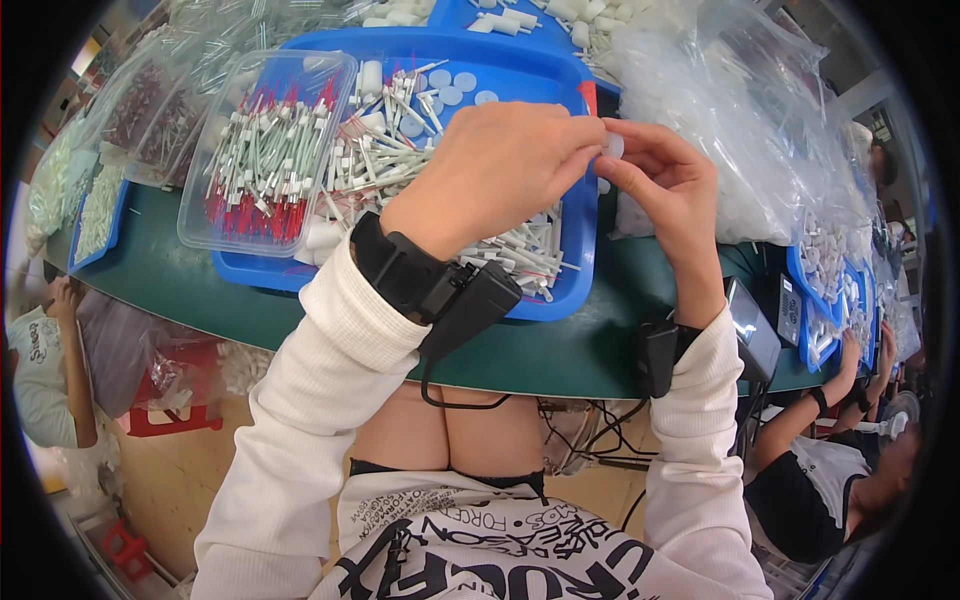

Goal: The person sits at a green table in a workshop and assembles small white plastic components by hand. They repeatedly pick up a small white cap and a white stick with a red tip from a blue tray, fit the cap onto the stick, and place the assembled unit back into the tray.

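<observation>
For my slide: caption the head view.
Both hands, left and right, pinch a small white cap above a blue tray.

Single head-worn fisheye, looking steeply down, close over green table (560, 350), rim probably distorted

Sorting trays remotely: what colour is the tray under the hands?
Blue tray, clearest in the head view.

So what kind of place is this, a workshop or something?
Most likely a small-parts assembly line: a long green workbench, a blue tray heaped with small white tube parts, clear bags of white pieces, and a co-worker alongside.
</observation>
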Tool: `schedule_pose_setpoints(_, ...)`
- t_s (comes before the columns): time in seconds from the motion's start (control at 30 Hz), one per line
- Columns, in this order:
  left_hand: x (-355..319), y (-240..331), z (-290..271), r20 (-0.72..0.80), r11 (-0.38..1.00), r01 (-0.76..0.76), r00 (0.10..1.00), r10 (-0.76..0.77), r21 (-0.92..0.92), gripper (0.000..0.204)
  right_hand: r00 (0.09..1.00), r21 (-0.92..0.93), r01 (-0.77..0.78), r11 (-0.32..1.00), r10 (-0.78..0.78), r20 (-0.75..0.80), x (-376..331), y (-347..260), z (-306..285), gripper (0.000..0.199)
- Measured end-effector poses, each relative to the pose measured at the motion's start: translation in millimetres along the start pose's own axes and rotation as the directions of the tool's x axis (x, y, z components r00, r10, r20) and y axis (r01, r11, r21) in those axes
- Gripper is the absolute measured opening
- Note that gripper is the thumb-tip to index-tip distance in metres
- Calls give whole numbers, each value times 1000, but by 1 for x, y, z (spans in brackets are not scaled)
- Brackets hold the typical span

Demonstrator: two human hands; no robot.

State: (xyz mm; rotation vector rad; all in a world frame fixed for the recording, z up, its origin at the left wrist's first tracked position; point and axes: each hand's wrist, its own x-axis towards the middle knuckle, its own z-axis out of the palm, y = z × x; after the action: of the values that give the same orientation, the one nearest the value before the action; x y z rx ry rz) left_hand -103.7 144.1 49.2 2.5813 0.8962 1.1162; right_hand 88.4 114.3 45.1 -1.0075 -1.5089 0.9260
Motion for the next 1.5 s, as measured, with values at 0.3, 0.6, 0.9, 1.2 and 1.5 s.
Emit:
schedule_pose_setpoints(0.3,0,-2,1,7,1000,4,1000,-4,-21,13,999,32,11,999,-12,41,0,-1,0,29)
schedule_pose_setpoints(0.6,0,2,1,27,999,48,998,-49,11,14,998,18,40,999,-41,43,0,1,1,27)
schedule_pose_setpoints(0.9,-6,7,0,72,985,116,992,-107,-130,29,999,45,-17,999,19,-49,-1,-1,4,26)
schedule_pose_setpoints(1.2,-11,9,-35,127,957,217,973,-195,-194,15,995,-6,98,995,-98,14,-5,-6,11,28)
schedule_pose_setpoints(1.5,-20,4,-18,-94,963,77,990,-104,-260,9,999,81,-2,997,-1,38,-4,-4,17,25)
